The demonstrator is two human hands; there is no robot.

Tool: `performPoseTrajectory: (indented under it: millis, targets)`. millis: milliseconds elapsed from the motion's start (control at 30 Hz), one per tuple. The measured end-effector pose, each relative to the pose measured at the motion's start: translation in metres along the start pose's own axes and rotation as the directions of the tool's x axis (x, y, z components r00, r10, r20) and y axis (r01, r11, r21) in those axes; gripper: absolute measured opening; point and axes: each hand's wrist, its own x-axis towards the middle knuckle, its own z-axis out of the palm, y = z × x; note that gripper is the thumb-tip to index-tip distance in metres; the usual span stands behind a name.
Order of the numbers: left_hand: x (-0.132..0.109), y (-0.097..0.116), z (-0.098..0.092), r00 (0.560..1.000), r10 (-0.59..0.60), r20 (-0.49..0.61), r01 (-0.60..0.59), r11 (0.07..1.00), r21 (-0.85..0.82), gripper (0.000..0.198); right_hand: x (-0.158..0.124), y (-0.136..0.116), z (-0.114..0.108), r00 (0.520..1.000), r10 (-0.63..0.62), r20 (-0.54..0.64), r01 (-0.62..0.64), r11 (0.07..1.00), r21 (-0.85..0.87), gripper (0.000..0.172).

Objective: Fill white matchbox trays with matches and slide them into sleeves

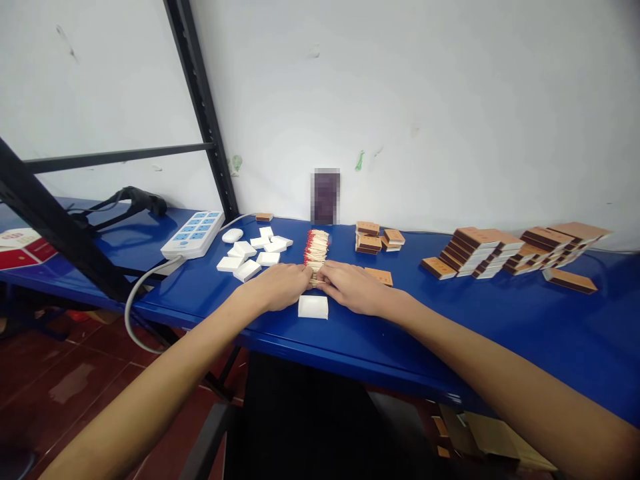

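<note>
A long pile of red-tipped matches lies on the blue table, running away from me. My left hand is closed at the pile's near left side, its fingertips on the matches. From the right, my right hand pinches at the same near end, fingers curled around matches. The fingertips of both hands almost meet. Just in front of the hands rests a white inner tray. Partly behind my right hand lies an orange matchbox sleeve.
Several white trays lie left of the matches, near a power strip with a cable. Orange matchboxes stand behind my right hand, and taller stacks stand farther right. A black metal frame rises at the left.
</note>
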Motion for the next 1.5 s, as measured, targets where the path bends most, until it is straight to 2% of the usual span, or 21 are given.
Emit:
performPoseTrajectory:
  millis: [200, 300, 400, 533, 733, 900, 1033, 1133, 1233, 1333, 1500]
  targets:
    - [0.009, -0.005, -0.003, 0.995, 0.058, 0.082, -0.044, 0.985, -0.169, 0.019, 0.001, 0.0, -0.002, 1.0, -0.004, 0.025, 0.005, 1.0, -0.025, 0.022]
    - [0.01, -0.007, -0.009, 0.994, 0.061, 0.094, -0.043, 0.982, -0.186, 0.017, 0.002, 0.002, -0.006, 1.0, -0.029, 0.002, 0.029, 1.0, -0.004, 0.021]
    - [0.0, -0.004, -0.02, 0.994, 0.042, 0.105, -0.025, 0.986, -0.164, 0.017, -0.001, -0.001, -0.019, 0.999, -0.048, -0.004, 0.048, 0.993, 0.107, 0.021]
    - [-0.021, 0.006, -0.031, 0.99, 0.06, 0.128, -0.035, 0.982, -0.186, 0.018, -0.01, -0.014, -0.037, 0.992, -0.085, 0.095, 0.05, 0.945, 0.324, 0.022]
    - [-0.032, 0.015, -0.024, 0.991, 0.065, 0.113, -0.038, 0.973, -0.228, 0.025, -0.015, -0.022, -0.038, 0.979, -0.057, 0.195, -0.027, 0.914, 0.404, 0.02]
    - [-0.039, 0.01, -0.014, 0.998, 0.065, -0.011, -0.064, 0.914, -0.402, 0.028, -0.012, -0.019, -0.034, 0.957, -0.065, 0.284, -0.07, 0.895, 0.44, 0.026]
    - [-0.045, 0.011, -0.007, 0.998, -0.023, -0.061, -0.008, 0.884, -0.467, 0.032, -0.011, -0.017, -0.032, 0.948, -0.05, 0.313, -0.11, 0.874, 0.473, 0.03]
    - [-0.045, 0.017, 0.002, 0.979, -0.081, -0.186, -0.022, 0.867, -0.498, 0.029, -0.011, -0.016, -0.032, 0.947, -0.05, 0.317, -0.117, 0.867, 0.485, 0.029]
    - [-0.041, 0.021, 0.013, 0.958, -0.149, -0.246, -0.016, 0.827, -0.563, 0.031, -0.011, -0.015, -0.034, 0.942, -0.038, 0.335, -0.137, 0.864, 0.484, 0.033]
    - [-0.039, 0.022, 0.019, 0.943, -0.18, -0.28, -0.008, 0.829, -0.56, 0.031, -0.012, -0.015, -0.037, 0.935, -0.02, 0.355, -0.157, 0.872, 0.463, 0.035]
    - [-0.041, 0.021, 0.018, 0.932, -0.157, -0.327, -0.002, 0.898, -0.439, 0.025, -0.011, -0.014, -0.044, 0.921, -0.014, 0.39, -0.173, 0.881, 0.441, 0.029]
